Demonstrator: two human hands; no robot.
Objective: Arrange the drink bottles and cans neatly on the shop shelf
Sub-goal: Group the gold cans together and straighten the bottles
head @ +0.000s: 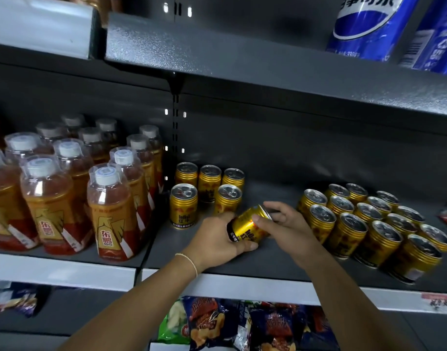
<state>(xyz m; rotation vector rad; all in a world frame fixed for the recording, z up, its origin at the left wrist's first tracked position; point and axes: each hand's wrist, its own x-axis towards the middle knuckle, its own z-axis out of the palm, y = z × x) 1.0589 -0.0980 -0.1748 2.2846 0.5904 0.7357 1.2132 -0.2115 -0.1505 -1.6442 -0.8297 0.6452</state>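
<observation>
Gold metal drink can (247, 225) sits in both hands, and I see it tipped over, with its silver top pointing up and to the right. The left hand (217, 239) has its fingers (242, 247) curled round the bottom end of the can. The right hand (285, 224) pinches the top end, with the thumb on the side and the other fingers bent over the rim. So both sets of fingers are clamped on this one can. It is low over the front part of the dark grey metal shelf (268, 259), in the gap between two groups of cans. I cannot tell if it touches the shelf. A thin pale bracelet (190, 262) goes round the left wrist.

Just to the left of the hands stand five gold cans (184, 206), all upright, three at the back and two in front. To the right stands a big bunch of gold cans (347, 234) in slanted rows, close together. Further left, past the shelf post, are clear plastic bottles of orange drink (111, 211) with white caps, packed tight. Up above, on the higher grey shelf (242, 62), I see tall blue cans (364, 24). Down below the hands lie shiny snack bags (217, 323).
</observation>
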